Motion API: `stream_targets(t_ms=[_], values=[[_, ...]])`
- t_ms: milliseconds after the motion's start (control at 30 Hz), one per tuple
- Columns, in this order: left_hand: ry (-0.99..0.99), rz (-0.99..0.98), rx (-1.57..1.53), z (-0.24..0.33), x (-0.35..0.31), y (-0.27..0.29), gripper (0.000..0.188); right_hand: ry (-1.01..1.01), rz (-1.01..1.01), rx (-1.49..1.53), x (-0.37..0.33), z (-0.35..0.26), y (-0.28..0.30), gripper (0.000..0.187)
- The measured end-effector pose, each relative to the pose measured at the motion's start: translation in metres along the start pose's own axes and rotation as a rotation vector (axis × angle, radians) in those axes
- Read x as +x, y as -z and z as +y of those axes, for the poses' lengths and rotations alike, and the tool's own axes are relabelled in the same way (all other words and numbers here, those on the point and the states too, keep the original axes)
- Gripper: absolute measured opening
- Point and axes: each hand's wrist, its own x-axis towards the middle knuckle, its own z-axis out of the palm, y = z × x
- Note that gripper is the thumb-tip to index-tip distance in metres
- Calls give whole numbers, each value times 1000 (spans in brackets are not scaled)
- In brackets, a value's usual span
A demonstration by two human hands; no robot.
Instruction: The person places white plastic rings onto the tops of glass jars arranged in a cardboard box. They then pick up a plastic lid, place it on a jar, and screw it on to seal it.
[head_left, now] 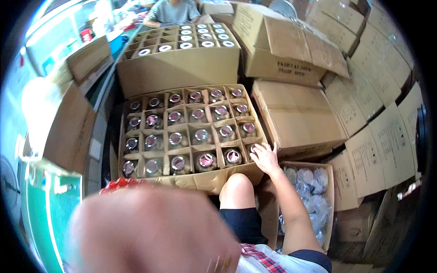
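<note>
A cardboard carton point(195, 179) with a divider grid stands before me, its cells holding several glass jars point(206, 160) with shiny round tops, some with pink-red marks. My right hand point(265, 157) reaches into the near right corner cell. Its fingers curl around the top of a jar point(253, 148), which is mostly hidden under them. My left hand point(154, 227) is a large blur close to the camera at the lower left, with red beads point(122, 183) showing at its upper edge. Its fingers cannot be made out.
Behind stands another divided carton point(177, 68) with white-topped items. A closed carton point(296, 113) and an open one point(287, 59) are at right. A box of plastic-wrapped items point(314, 195) sits by my right arm. Cartons point(378, 150) line the right side. A person point(172, 12) is at the back.
</note>
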Motion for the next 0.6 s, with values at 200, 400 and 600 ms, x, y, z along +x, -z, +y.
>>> stream_targets(t_ms=[200,400,600], values=[[-251,-105,-49,80,-35,-103,27,-121,-277,-71,-9,-9,0,48],[-336,-116,69,138,-67,-190,20,-133,-182,139,-11,-18,-13,46],[-195,-233,276,170,-98,-222,15,-7,260,422,-8,-78,-11,23]])
